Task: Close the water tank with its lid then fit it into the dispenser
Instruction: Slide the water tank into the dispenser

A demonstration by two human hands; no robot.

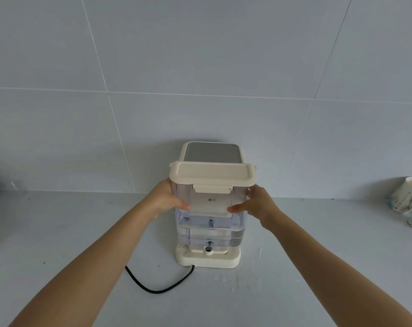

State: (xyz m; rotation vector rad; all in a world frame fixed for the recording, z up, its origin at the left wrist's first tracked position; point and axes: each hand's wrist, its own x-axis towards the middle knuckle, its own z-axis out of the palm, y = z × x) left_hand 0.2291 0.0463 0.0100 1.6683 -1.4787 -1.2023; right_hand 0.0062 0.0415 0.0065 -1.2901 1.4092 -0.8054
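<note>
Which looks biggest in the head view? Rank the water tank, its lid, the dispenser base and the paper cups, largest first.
1. water tank, clear, held by the left hand and right hand.
2. lid.
3. dispenser base, slightly narrower than the lid.
4. paper cups; cut off at the frame edge, so unsure.

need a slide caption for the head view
Both hands grip the lidded water tank over the dispenser base.

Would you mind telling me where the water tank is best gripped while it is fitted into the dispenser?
Grip the water tank by its clear side walls just under the lid, one hand from each side, as the left hand and right hand do: it is tall, upright and holds water.
</note>
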